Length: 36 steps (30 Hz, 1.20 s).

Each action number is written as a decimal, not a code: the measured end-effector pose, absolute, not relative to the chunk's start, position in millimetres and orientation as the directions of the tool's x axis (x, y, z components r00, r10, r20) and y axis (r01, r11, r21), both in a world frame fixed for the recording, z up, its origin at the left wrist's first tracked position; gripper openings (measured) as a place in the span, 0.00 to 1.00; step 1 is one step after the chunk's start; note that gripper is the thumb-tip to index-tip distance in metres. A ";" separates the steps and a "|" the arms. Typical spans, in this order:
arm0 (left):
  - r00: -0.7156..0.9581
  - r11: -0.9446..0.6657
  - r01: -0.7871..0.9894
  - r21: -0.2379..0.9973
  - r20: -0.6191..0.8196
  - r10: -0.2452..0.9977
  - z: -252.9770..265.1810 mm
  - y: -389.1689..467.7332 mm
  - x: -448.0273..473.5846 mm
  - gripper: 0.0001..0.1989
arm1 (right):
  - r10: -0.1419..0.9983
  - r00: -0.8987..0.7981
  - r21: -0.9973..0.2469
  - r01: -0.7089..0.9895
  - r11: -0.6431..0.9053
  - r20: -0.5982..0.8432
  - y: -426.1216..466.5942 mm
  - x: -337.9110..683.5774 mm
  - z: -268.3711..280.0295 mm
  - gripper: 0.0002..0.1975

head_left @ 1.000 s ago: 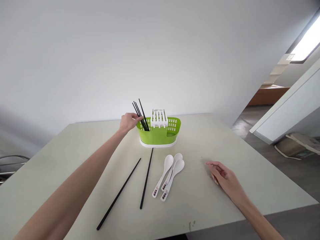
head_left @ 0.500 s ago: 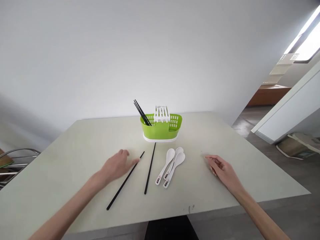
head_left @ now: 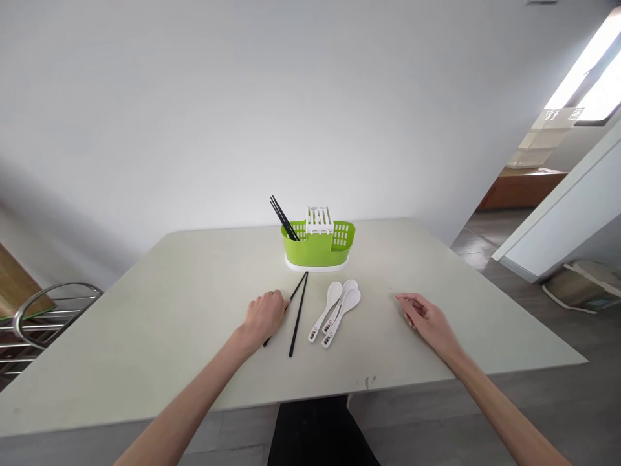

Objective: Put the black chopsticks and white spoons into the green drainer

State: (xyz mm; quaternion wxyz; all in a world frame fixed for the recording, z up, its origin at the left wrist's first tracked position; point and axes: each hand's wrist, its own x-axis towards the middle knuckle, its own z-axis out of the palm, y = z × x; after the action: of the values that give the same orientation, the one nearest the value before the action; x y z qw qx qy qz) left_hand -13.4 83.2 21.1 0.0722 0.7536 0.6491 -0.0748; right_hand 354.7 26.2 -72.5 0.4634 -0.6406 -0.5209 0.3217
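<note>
My left hand [head_left: 266,317] is closed over a black chopstick [head_left: 297,287], whose two ends stick out past the fingers. A second black chopstick [head_left: 297,317] lies just right of it, and their far tips nearly meet. Beside these, three white spoons [head_left: 334,314] lie in a loose fan with bowls pointing away from me. On the table's right side rests my right hand [head_left: 427,320], fingers loosely bent and partly apart, with nothing seen in it. Behind the spoons stands a green cutlery basket [head_left: 317,252] on a white base; several black chopsticks [head_left: 284,219] lean in its left compartment.
A white slotted piece [head_left: 319,220] sits across the middle of the basket. The pale table [head_left: 204,272] meets a white wall at the back. A metal rack [head_left: 53,317] stands to the left, and a bin-like container [head_left: 582,288] is on the floor at right.
My left hand has moved right and closed on the left chopstick, which has shifted right, its tip now near the other one. My right hand stays put. The view has shifted slightly.
</note>
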 end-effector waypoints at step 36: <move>0.150 0.056 0.072 0.996 -0.066 0.986 71.8 38.6 -7.5 0.20 | 0.901 -0.430 -0.995 -0.102 0.012 0.055 -1.9 181.7 17.2 0.28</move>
State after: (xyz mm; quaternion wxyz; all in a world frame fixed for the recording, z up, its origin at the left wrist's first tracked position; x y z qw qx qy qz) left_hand -7.5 38.6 71.8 0.5348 0.5376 0.4920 0.4276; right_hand 181.7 -1.9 17.2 0.4090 -0.3435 -0.5822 0.6131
